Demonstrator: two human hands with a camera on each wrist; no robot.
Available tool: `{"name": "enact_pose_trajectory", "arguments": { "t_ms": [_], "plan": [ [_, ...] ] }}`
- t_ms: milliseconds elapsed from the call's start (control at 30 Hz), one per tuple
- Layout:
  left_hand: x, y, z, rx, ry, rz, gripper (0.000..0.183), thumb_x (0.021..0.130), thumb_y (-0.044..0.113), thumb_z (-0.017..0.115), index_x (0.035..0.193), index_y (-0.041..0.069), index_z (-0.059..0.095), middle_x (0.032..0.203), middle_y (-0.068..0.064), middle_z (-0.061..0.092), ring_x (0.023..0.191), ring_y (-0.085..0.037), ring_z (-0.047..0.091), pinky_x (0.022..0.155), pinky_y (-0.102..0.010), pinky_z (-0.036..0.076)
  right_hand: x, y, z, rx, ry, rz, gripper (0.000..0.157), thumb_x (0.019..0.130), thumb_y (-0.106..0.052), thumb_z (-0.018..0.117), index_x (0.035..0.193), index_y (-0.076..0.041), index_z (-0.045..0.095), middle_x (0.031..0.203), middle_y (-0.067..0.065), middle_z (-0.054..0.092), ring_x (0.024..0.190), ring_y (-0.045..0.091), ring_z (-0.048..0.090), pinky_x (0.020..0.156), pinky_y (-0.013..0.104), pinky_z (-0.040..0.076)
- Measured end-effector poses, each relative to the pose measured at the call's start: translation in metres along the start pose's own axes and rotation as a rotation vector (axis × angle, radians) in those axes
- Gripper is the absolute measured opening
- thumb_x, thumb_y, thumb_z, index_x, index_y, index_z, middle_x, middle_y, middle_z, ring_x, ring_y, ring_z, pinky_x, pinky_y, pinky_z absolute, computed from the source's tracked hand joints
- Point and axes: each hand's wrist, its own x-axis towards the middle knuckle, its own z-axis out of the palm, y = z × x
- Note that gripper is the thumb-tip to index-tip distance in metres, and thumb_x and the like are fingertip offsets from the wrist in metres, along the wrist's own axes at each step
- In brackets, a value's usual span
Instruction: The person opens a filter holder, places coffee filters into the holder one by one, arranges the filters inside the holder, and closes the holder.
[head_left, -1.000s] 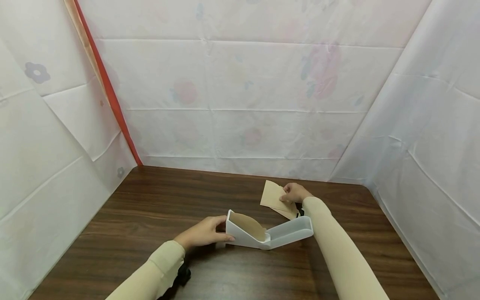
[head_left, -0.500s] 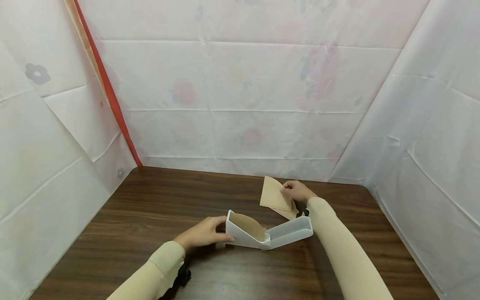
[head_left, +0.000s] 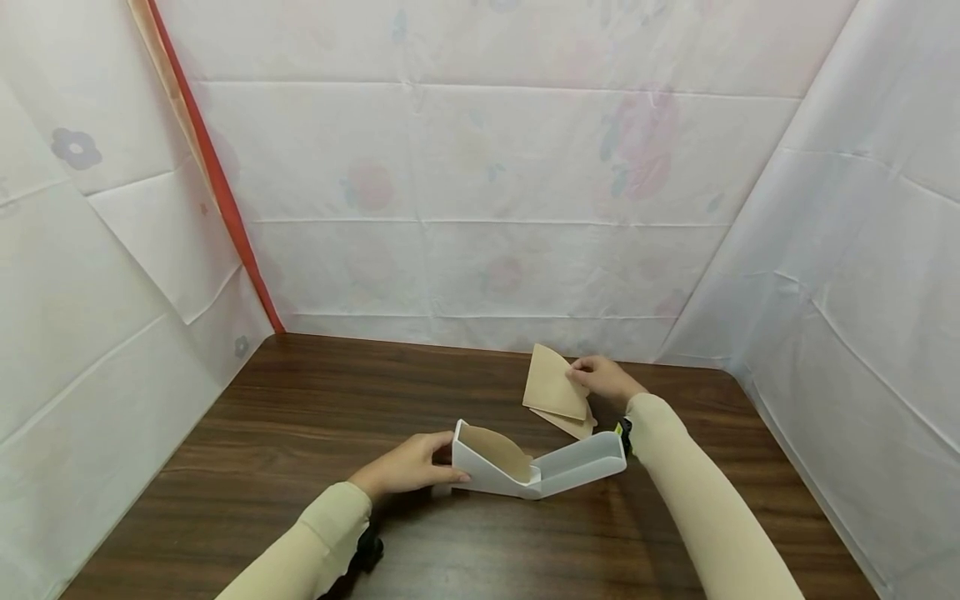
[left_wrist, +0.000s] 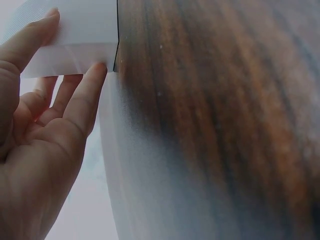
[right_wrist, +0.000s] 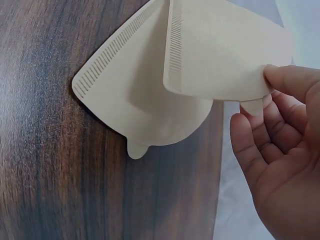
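Observation:
My left hand grips the back end of a white plastic box on the table, thumb on one side and fingers behind. The box's lid is swung open to the right. Tan paper coffee filters stand inside it. Beyond the box, my right hand pinches a tan coffee filter by its curved edge between thumb and fingers, lifted at an angle. Beneath it another coffee filter lies on the wood, its crimped edge and small tab showing in the right wrist view.
The dark wooden table runs back to a white patterned cloth. More cloth hangs at the left and right sides. A red strip hangs down the left back corner.
My right hand has drawn back and slightly right, raising the upper coffee filter away from the lower one. The left hand and the box stay put.

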Motion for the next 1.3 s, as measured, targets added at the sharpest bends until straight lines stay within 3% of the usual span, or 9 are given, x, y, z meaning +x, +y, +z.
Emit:
{"name": "enact_pose_trajectory", "arguments": {
  "t_ms": [333, 633, 867, 1133, 1300],
  "plan": [
    [0.000, 0.001, 0.000, -0.010, -0.002, -0.006, 0.037, 0.092, 0.027, 0.076, 0.123, 0.013, 0.062, 0.107, 0.006, 0.071, 0.098, -0.017, 0.067, 0.082, -0.029, 0.054, -0.008, -0.007, -0.008, -0.046, -0.001, -0.045, 0.027, 0.104, -0.020, 0.059, 0.113, 0.004, 0.068, 0.097, 0.010, 0.068, 0.087, 0.021, 0.060, 0.076, 0.036, 0.050],
    [-0.001, 0.002, 0.001, -0.017, 0.001, 0.014, 0.037, 0.092, 0.026, 0.076, 0.122, 0.011, 0.062, 0.107, 0.004, 0.071, 0.097, -0.018, 0.068, 0.081, -0.030, 0.055, -0.017, -0.016, -0.011, -0.004, -0.001, -0.064, 0.019, 0.101, -0.019, 0.063, 0.108, -0.002, 0.068, 0.092, 0.007, 0.067, 0.080, 0.020, 0.059, 0.069, 0.034, 0.050],
    [-0.001, 0.002, 0.000, 0.001, 0.008, 0.021, 0.038, 0.091, 0.026, 0.077, 0.122, 0.010, 0.062, 0.107, 0.004, 0.071, 0.097, -0.016, 0.067, 0.082, -0.031, 0.054, -0.030, -0.032, -0.014, -0.057, 0.038, -0.132, 0.016, 0.098, -0.022, 0.068, 0.103, -0.006, 0.069, 0.083, 0.009, 0.066, 0.075, 0.030, 0.058, 0.060, 0.030, 0.045],
    [-0.001, 0.004, -0.001, -0.005, 0.012, 0.024, 0.038, 0.091, 0.024, 0.077, 0.122, 0.010, 0.062, 0.109, 0.003, 0.071, 0.097, -0.016, 0.066, 0.082, -0.031, 0.054, -0.039, -0.043, -0.019, -0.100, 0.063, -0.183, 0.016, 0.100, -0.026, 0.066, 0.104, -0.011, 0.071, 0.085, 0.003, 0.067, 0.075, 0.022, 0.060, 0.060, 0.031, 0.047],
    [-0.001, 0.003, -0.001, 0.018, 0.015, 0.030, 0.038, 0.091, 0.027, 0.077, 0.123, 0.011, 0.062, 0.109, 0.004, 0.071, 0.098, -0.015, 0.066, 0.084, -0.031, 0.053, -0.046, -0.051, -0.020, -0.115, 0.084, -0.220, 0.011, 0.097, -0.027, 0.070, 0.101, -0.016, 0.072, 0.087, -0.003, 0.072, 0.078, 0.024, 0.066, 0.066, 0.034, 0.050]
  ]
}}
